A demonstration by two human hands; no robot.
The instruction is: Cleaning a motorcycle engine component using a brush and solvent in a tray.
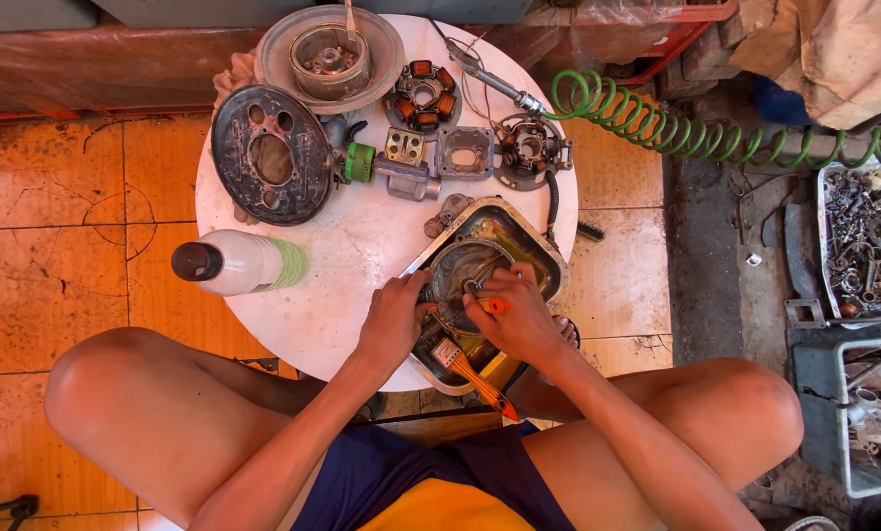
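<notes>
My left hand (393, 317) grips the near-left rim of a round metal engine part (457, 270) that sits in a metal tray (534, 241) of yellowish liquid on a round white table (342, 246). My right hand (514, 320) rests on the part's near-right edge and holds a small orange-handled tool (494, 306) against it. An orange-handled brush (475, 379) lies in the near end of the tray, under my hands.
On the table stand a white plastic bottle (239, 262), a dark round plate (271, 155), a grey drum (330, 57), two coil stators (423, 95) and small housings (463, 151). A green coiled hose (696, 133) runs right. Trays of metal parts (863, 246) sit at right.
</notes>
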